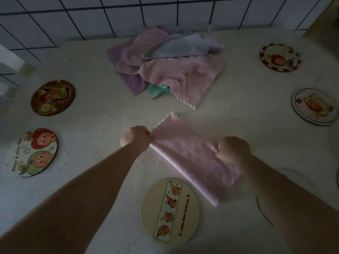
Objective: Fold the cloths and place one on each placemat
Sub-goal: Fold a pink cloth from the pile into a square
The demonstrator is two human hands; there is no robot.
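A pink cloth [190, 158] lies folded in a long strip on the table in front of me. My left hand [135, 136] pinches its left edge. My right hand [233, 150] grips its right edge with curled fingers. A pile of unfolded cloths [165, 65], pink, purple, grey-blue and teal, sits at the back middle. Round placemats lie around: a cream one [170, 211] just below the cloth, two at the left [53, 97] [32, 153], two at the right [280, 56] [314, 106]. Another placemat [264, 211] shows partly under my right forearm.
The table [91, 116] has a pale cover. A white tiled wall [73, 19] with dark grout runs along the back edge. A white shelf-like object [11, 70] stands at the far left.
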